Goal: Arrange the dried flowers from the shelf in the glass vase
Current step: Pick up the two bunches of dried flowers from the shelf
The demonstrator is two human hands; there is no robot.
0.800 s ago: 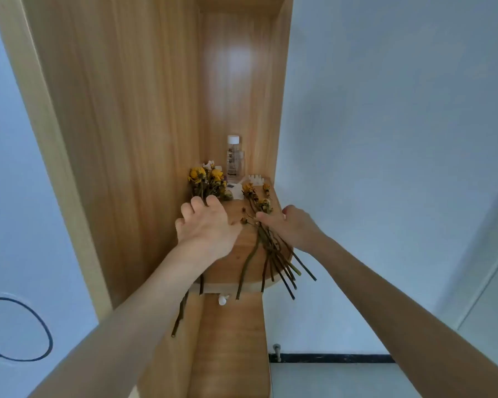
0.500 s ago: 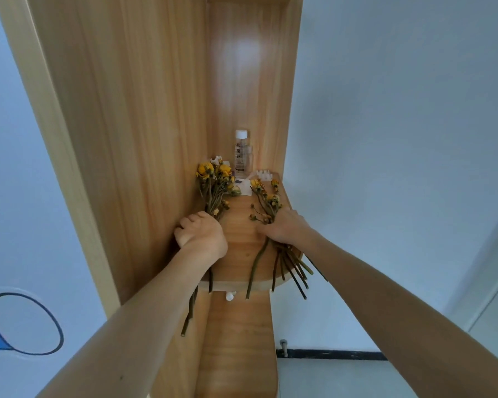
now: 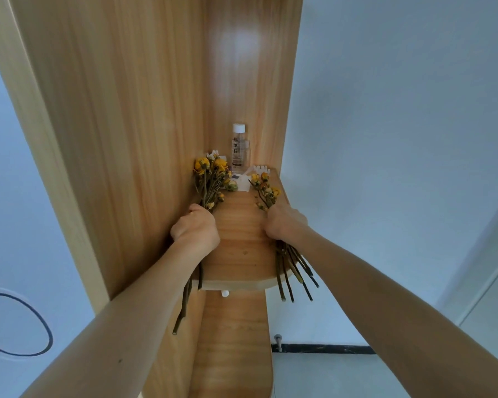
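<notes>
Left hand: your left hand (image 3: 196, 225) is at 9 o'clock on the shelf (image 3: 242, 248), close against the wooden side panel (image 3: 127, 139). Its fingers are clenched round the stems of the left bunch (image 3: 212, 179).
Right hand: your right hand (image 3: 285, 222) is at 3 o'clock on the shelf, fingers wrapped round the stems of the right bunch (image 3: 265, 188).
Left bunch: dried yellow flowers, heads pointing to 12 o'clock beside the panel. The stems run under your wrist to 6 o'clock and stick out past the shelf's front edge.
Right bunch: smaller, with yellow and orange heads pointing to 12 o'clock. Its stems fan out past the front edge at 5 o'clock.
Contact with shelf: you cannot tell whether either bunch is lifted or rests on the board.
Gap: the two bunches are well apart, with bare wood between your hands.
Bottle: a clear bottle (image 3: 239, 150) with a white cap (image 3: 239, 128) stands upright at 12 o'clock, in the back corner.
Label: Chinese characters run vertically down the bottle, too small to read with certainty.
Small items: a white card (image 3: 242, 183) and white clips (image 3: 260, 168) lie between the flower heads and the bottle.
Under shelf: a white peg (image 3: 225, 293) sits at 6 o'clock.
Wall: a dark blue loop (image 3: 48, 334) is drawn at 8 o'clock, and a black strip (image 3: 322, 348) runs along at 5 o'clock.
</notes>
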